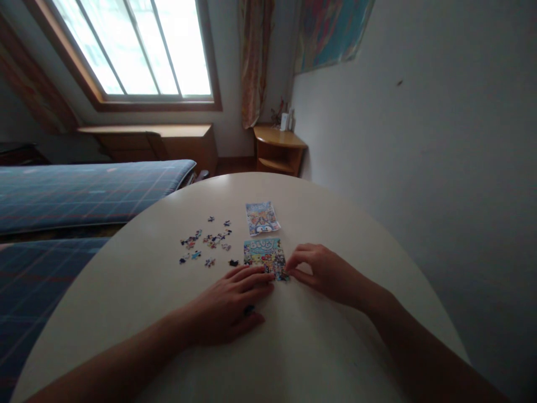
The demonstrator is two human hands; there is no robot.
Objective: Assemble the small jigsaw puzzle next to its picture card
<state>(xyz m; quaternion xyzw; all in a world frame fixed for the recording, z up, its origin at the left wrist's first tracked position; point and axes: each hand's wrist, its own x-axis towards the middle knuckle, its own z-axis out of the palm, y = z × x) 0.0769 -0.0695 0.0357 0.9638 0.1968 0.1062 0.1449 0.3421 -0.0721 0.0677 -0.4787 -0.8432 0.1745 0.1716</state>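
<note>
A partly covered jigsaw puzzle (264,250) with "Bluey" lettering lies on the round white table (335,347). My left hand (235,299) rests palm down, its fingers stretched over the puzzle's lower left edge and hiding that part. At the lower right corner, my right hand (321,274) pinches a small puzzle piece (287,276) between thumb and forefinger, against the puzzle's edge. One dark piece (249,309) shows between my left thumb and forefinger. Just above the left fingers lies another dark piece (234,262). Behind the puzzle is a printed picture sheet (262,218).
Several loose puzzle pieces (213,239) are scattered left of the puzzle. A bed with a plaid cover (92,190) stands beyond the table's left edge. The wall (440,196) runs along the right, and a corner shelf (279,137) stands at the back.
</note>
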